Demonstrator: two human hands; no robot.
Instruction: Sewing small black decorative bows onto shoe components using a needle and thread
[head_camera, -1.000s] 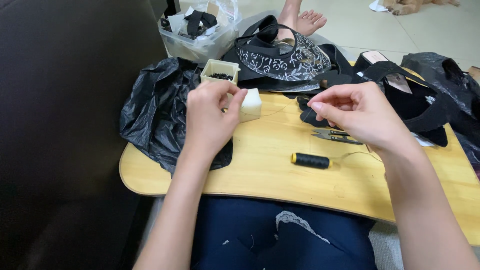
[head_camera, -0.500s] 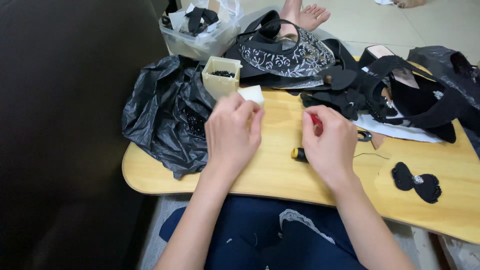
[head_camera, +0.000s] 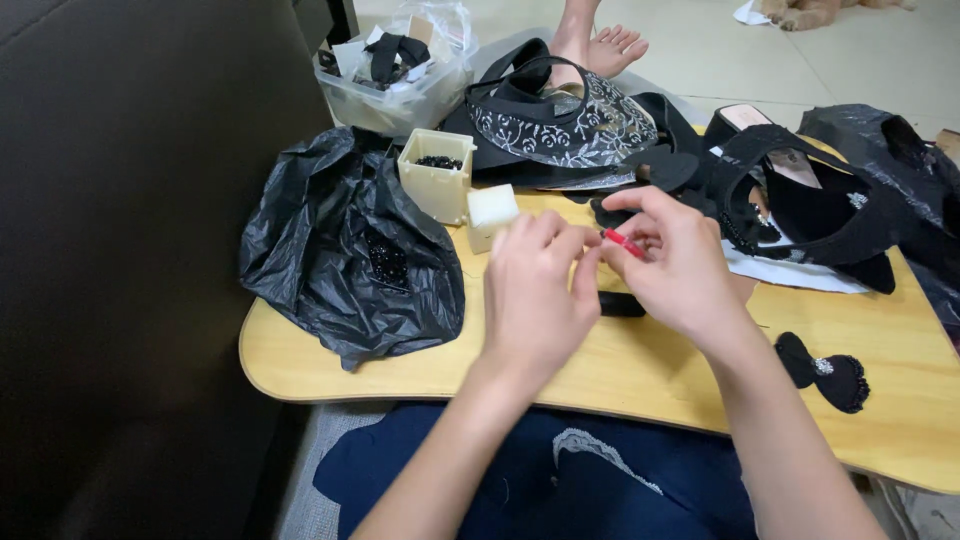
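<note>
Both my hands meet over a light wooden lap table (head_camera: 620, 375). My right hand (head_camera: 685, 275) pinches a small red tool (head_camera: 622, 241) between thumb and fingers. Beside it, my left hand (head_camera: 540, 295) has its fingertips pinched together, touching the tool's tip; whether they hold thread I cannot tell. A black thread spool (head_camera: 622, 304) lies on the table under the hands, partly hidden. A white foam block (head_camera: 492, 212) sits just beyond my left hand.
A cream box of black beads (head_camera: 436, 175) and a crumpled black plastic bag (head_camera: 340, 260) lie left. Black beaded shoe uppers (head_camera: 560, 125) and straps (head_camera: 820, 200) fill the back. A black bow piece (head_camera: 830, 370) lies right. A clear tub (head_camera: 395, 75) and another person's bare foot (head_camera: 610, 45) are beyond.
A second ago my hands were apart, the right one drawn out to the right. They have come together at the table's middle, and the right hand now holds the red tool.
</note>
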